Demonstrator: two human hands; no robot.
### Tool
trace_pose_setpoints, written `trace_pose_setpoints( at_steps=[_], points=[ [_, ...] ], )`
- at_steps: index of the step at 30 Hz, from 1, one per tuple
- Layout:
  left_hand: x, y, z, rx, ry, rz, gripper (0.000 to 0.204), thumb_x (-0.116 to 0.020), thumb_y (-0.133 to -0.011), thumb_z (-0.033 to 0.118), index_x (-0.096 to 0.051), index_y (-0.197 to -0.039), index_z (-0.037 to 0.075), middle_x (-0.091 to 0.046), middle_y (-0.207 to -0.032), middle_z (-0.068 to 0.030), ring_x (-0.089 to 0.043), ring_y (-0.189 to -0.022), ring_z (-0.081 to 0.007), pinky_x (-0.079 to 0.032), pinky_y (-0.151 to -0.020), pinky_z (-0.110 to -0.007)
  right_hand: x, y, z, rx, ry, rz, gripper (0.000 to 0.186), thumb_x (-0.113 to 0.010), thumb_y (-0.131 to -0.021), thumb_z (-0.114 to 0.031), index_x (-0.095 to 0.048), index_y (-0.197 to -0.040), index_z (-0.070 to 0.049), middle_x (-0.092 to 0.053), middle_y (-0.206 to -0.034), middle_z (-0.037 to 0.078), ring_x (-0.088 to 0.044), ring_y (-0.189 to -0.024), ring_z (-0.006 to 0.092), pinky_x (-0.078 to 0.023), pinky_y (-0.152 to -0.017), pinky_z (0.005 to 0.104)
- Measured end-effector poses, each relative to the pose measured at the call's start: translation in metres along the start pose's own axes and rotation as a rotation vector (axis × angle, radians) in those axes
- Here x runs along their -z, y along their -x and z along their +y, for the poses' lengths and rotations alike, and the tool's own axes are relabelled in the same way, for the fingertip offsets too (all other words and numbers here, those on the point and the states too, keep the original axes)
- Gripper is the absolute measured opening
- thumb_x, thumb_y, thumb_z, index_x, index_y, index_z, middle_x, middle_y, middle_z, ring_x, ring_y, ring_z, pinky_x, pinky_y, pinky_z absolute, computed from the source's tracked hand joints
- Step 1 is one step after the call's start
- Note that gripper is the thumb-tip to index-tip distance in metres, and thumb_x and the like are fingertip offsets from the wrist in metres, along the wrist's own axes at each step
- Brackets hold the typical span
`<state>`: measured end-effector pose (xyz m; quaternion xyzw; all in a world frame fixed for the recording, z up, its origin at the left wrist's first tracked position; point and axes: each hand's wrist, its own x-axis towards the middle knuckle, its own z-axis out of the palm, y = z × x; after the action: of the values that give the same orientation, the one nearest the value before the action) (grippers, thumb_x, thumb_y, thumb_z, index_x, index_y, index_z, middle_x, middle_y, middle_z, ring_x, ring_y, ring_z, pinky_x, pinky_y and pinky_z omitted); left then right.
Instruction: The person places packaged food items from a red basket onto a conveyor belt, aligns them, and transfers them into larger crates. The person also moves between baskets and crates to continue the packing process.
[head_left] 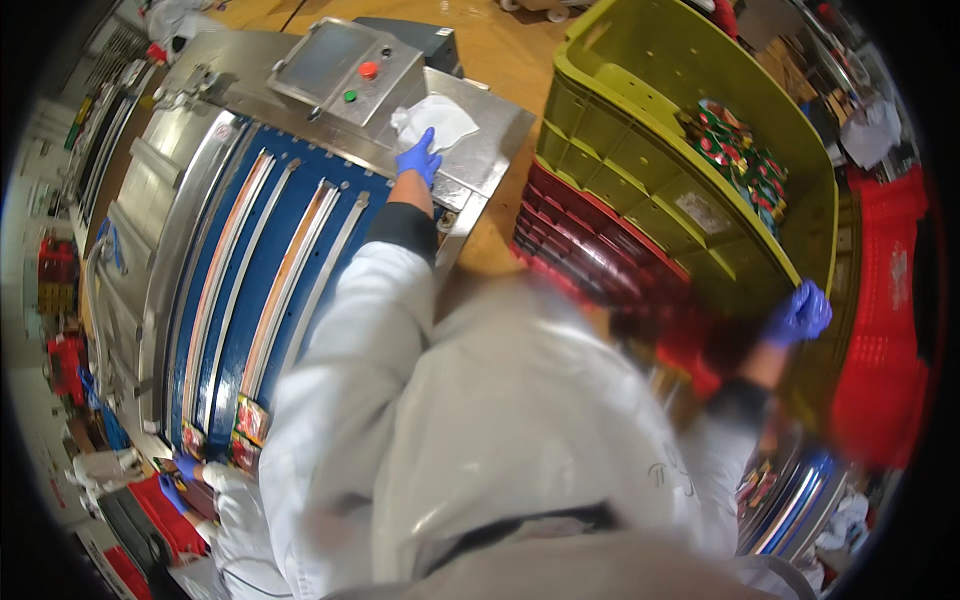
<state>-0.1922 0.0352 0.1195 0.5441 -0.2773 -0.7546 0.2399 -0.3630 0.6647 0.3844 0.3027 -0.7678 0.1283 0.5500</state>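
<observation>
My left hand, in a blue glove, reaches to the steel ledge beside the control box. Its fingers are apart, and it lies at the near edge of a crumpled white cloth or paper. I cannot see any grip on it. On the right, my gloved right hand is closed round the near right corner rim of a large yellow-green plastic crate. Inside the crate, small green and red packets are heaped toward the right end. Dark red crates stand beneath it.
A control box with red and green buttons adjoins a blue conveyor with metal rails. Packets sit at its near end, by a co-worker's gloved hands. Red crates rise at the right.
</observation>
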Motion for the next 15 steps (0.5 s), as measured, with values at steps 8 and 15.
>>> trace_pose_setpoints(
  at_steps=[8,15],
  points=[
    [0.052,0.018,-0.004,-0.39,-0.498,0.066,0.141,-0.088,-0.059,0.024,0.024,-0.142,0.005,-0.029,-0.144,-0.0228,-0.038,-0.128,-0.0352,-0.033,-0.107,-0.046,0.047,-0.088,-0.03,-0.585,-0.248,-0.999,0.022,-0.06,-0.086,-0.015,-0.059,-0.106,-0.006,-0.063,-0.08,0.013,-0.06,-0.076,0.0302,-0.047,-0.075,0.0367],
    [0.036,0.126,0.013,-1.465,-1.141,0.406,0.107,-0.079,-0.072,0.027,-0.008,-0.147,-0.003,-0.027,-0.143,-0.026,-0.026,-0.132,-0.0411,-0.023,-0.11,-0.05,-0.032,-0.148,-0.002,0.038,-0.344,-1.021,0.049,-0.07,-0.077,-0.012,-0.051,-0.122,-0.011,-0.053,-0.119,0.015,-0.053,-0.112,0.0291,-0.045,-0.095,0.0371]
  ],
)
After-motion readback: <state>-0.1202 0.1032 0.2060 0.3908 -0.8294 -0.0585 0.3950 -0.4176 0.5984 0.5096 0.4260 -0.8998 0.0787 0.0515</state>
